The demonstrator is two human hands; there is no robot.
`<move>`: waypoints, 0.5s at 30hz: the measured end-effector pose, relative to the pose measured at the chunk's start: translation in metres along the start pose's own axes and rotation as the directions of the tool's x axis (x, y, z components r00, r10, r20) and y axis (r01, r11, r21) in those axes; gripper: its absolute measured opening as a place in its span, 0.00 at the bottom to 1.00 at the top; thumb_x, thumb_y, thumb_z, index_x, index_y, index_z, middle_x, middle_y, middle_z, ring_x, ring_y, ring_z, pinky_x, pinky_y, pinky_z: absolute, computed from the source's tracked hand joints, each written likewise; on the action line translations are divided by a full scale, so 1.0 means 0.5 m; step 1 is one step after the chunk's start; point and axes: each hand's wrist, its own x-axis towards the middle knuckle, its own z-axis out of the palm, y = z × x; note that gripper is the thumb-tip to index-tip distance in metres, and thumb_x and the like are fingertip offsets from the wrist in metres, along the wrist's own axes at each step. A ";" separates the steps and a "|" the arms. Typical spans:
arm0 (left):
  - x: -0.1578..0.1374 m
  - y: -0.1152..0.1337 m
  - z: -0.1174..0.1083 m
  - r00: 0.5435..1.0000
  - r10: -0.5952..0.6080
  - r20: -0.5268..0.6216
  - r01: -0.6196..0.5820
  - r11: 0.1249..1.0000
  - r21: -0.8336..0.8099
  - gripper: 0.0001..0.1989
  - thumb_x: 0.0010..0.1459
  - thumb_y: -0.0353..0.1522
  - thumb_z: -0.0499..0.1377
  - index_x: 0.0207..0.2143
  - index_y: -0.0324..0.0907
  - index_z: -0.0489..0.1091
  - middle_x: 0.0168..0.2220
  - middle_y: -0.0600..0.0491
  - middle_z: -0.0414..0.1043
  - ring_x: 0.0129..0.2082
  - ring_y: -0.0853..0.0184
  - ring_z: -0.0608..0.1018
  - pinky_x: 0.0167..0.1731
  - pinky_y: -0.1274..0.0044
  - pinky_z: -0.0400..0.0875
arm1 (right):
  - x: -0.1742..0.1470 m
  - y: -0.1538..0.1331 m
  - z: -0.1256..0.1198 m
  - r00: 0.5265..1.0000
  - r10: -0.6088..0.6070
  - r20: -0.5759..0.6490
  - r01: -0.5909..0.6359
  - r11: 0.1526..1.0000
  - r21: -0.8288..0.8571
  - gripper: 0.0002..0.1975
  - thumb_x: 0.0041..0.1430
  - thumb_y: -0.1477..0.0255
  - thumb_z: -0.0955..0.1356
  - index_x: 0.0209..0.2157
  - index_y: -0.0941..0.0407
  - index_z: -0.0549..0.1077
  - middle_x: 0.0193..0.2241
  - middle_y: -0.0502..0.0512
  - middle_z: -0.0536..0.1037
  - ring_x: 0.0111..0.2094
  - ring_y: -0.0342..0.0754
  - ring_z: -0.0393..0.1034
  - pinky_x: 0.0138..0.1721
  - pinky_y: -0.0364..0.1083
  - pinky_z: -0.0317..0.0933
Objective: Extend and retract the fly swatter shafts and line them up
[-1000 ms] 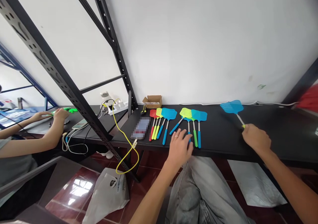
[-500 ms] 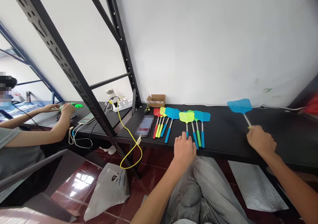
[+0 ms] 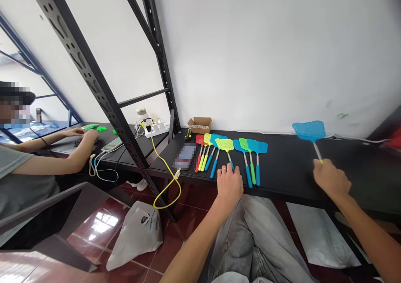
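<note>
Near the front edge of the black table, my left hand (image 3: 229,183) is closed round the blue handle of a fly swatter with a yellow-green head (image 3: 224,144). To its left lie a red fly swatter (image 3: 200,140), yellow ones and blue ones, their handles pointing towards me. On its right are more blue swatters (image 3: 258,148) and a green-headed one (image 3: 244,144). Off to the right, my right hand (image 3: 332,179) grips a blue fly swatter (image 3: 309,130) by its handle, head up, apart from the others. Its handle is mostly hidden in my fist.
A phone (image 3: 185,156) with a yellow cable (image 3: 163,162) lies left of the swatters. Behind it stand a small cardboard box (image 3: 199,125) and a power strip (image 3: 156,128). A black metal rack post (image 3: 94,86) rises at left. Another person (image 3: 59,159) works beyond it.
My left hand has shifted left with the yellow-green swatter, which now tilts and lies against the left group. My right hand still holds its blue swatter up. The view has turned slightly.
</note>
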 end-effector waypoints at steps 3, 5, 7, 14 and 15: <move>-0.008 0.012 -0.004 0.994 0.098 -0.049 -0.101 0.993 -0.061 0.20 0.67 0.40 0.48 0.57 0.45 0.65 0.58 0.43 0.63 0.55 0.51 0.68 0.51 0.61 0.65 | -0.001 -0.002 -0.001 1.000 0.001 -0.002 -0.002 1.000 -0.012 0.35 0.65 0.52 0.45 0.57 0.58 0.65 0.44 0.76 0.73 0.50 0.71 0.69 0.45 0.62 0.61; -0.014 0.021 0.000 0.981 0.187 -0.049 -0.192 0.976 -0.101 0.22 0.66 0.43 0.48 0.59 0.48 0.63 0.63 0.46 0.59 0.60 0.51 0.64 0.57 0.59 0.61 | -0.002 -0.002 -0.002 1.000 -0.007 0.002 0.007 1.000 -0.020 0.36 0.65 0.52 0.45 0.57 0.58 0.65 0.44 0.76 0.73 0.49 0.71 0.69 0.45 0.62 0.61; -0.018 0.025 0.010 0.971 0.239 -0.017 -0.239 0.963 -0.125 0.23 0.67 0.43 0.47 0.61 0.51 0.61 0.63 0.47 0.59 0.62 0.52 0.63 0.59 0.57 0.58 | -0.001 -0.002 -0.002 1.000 -0.011 0.010 0.012 0.999 -0.031 0.36 0.65 0.52 0.44 0.57 0.58 0.65 0.44 0.75 0.73 0.49 0.70 0.70 0.45 0.62 0.61; -0.010 -0.011 0.019 0.975 0.220 0.027 -0.216 0.970 -0.111 0.22 0.69 0.37 0.43 0.63 0.50 0.59 0.63 0.47 0.62 0.64 0.55 0.62 0.61 0.57 0.57 | -0.002 0.002 0.000 1.000 -0.029 0.003 0.029 0.999 -0.037 0.37 0.65 0.51 0.44 0.56 0.59 0.65 0.43 0.76 0.73 0.48 0.71 0.70 0.44 0.62 0.62; -0.006 -0.019 0.015 0.978 0.207 0.026 -0.203 0.974 -0.104 0.22 0.69 0.38 0.43 0.62 0.49 0.60 0.62 0.46 0.62 0.64 0.55 0.61 0.61 0.57 0.57 | -0.003 0.001 -0.001 1.000 -0.031 0.001 0.031 0.999 -0.036 0.37 0.65 0.51 0.44 0.56 0.59 0.66 0.43 0.76 0.74 0.48 0.71 0.70 0.44 0.62 0.61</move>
